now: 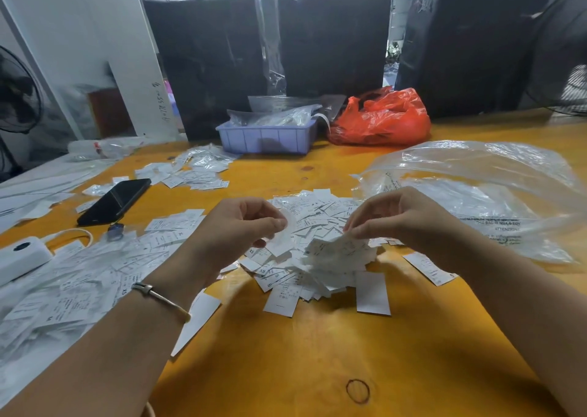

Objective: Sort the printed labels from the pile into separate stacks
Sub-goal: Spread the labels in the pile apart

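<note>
Sorting well begun, the big pile still in front of me.

At nine o'clock a spread of sorted labels (79, 286) covers the table (317, 369), with a white box (22, 256) and a phone (116, 201) among them; a smaller batch (193, 170) lies at eleven o'clock. My left hand (236, 230) pinches one label (282, 237) between thumb and forefinger, other fingers curled under. The pile (305, 241) sits at twelve o'clock, just past my hands, and I judge most of it unsorted. My right hand (400, 221) grips a sheaf (340, 253) drawn from it, fingers bunched. Beyond are a tray (266, 137) and a red bag (381, 121). At two o'clock a clear bag (476, 194) crowds the pile's edge and leaves little room for stacks there; a stray label (428, 267) lies by my right wrist.
</note>
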A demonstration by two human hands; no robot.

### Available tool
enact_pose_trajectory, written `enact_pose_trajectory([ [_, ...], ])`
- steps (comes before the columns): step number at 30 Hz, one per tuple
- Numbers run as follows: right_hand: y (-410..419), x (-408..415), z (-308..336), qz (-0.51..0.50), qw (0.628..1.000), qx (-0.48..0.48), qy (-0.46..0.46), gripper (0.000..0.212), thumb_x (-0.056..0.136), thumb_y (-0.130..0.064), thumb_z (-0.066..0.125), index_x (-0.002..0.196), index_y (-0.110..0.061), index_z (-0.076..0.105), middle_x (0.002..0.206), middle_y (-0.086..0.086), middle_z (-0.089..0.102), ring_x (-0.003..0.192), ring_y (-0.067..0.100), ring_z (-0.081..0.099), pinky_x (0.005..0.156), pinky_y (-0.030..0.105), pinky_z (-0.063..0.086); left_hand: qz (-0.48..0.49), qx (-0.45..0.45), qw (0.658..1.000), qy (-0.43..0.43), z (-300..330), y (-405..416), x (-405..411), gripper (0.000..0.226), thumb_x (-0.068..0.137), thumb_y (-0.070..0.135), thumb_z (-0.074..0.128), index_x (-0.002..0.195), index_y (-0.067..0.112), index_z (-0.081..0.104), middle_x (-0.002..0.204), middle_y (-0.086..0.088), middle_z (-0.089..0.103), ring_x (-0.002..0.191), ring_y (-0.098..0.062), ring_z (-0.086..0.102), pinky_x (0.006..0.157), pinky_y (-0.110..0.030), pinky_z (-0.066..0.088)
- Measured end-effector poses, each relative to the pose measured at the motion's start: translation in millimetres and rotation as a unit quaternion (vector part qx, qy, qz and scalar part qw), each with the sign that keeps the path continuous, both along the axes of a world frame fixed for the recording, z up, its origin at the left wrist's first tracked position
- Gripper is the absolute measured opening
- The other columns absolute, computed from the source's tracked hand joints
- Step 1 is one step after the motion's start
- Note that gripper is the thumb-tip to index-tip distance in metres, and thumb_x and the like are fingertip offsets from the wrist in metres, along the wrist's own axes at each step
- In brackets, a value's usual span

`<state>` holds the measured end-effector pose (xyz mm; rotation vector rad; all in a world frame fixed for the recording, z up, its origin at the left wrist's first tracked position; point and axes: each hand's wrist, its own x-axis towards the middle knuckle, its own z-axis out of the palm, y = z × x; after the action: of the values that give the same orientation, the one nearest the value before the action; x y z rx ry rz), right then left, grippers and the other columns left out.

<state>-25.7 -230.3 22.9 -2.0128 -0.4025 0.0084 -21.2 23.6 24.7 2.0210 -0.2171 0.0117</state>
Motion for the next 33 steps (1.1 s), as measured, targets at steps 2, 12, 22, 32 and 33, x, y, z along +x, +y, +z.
enact_pose_trajectory([
  [2,-1,1,0,-0.027,0.999,0.032,0.030,0.006,0.077,-0.007,0.072,0.073,-0.009,0.075,0.085,0.014,0.073,0.079,0.020,0.062,0.071,0.030,0.048,0.008,-0.009,1.000,0.007,1,0,1,0.004,0.085,0.008,0.067,0.087,0.007,0.070,0.085,-0.003,0.075,0.077,-0.011,0.070,0.065,-0.023,0.055],
  [12,11,2,-18,-0.096,0.994,0.020,-0.042,0.005,0.077,-0.008,0.078,0.079,-0.006,0.074,0.071,0.009,0.072,0.061,0.016,0.063,0.058,0.023,0.050,0.050,-0.004,0.999,-0.015,-1,1,3,0.018,0.086,0.009,0.064,0.079,0.019,0.077,0.080,0.001,0.075,0.063,-0.001,0.065,0.058,-0.017,0.051],
  [22,6,10,-25,-0.177,0.980,0.087,0.003,0.004,0.090,-0.004,0.063,0.093,-0.006,0.061,0.076,0.008,0.066,0.060,0.018,0.063,0.053,0.035,0.054,0.017,-0.032,0.999,0.022,0,-3,-1,0.006,0.094,0.012,0.061,0.093,0.011,0.067,0.084,0.000,0.075,0.071,-0.020,0.074,0.049,-0.020,0.052],
  [32,8,5,-19,-0.134,0.984,0.069,0.092,0.051,0.070,0.005,0.079,0.112,-0.018,0.061,0.107,0.006,0.056,0.069,0.021,0.066,0.053,0.024,0.055,-0.016,-0.016,1.000,0.011,-2,0,-1,0.026,0.075,-0.007,0.075,0.090,0.014,0.074,0.083,-0.001,0.076,0.078,-0.011,0.072,0.062,-0.014,0.053],
  [33,7,5,-17,-0.138,0.984,0.056,0.097,0.058,0.065,0.006,0.082,0.113,-0.019,0.061,0.108,0.006,0.056,0.076,0.023,0.067,0.056,0.027,0.056,-0.022,-0.014,1.000,0.009,-2,0,-1,0.029,0.073,-0.007,0.076,0.091,0.016,0.075,0.084,0.000,0.076,0.079,-0.010,0.072,0.064,-0.013,0.053],
])
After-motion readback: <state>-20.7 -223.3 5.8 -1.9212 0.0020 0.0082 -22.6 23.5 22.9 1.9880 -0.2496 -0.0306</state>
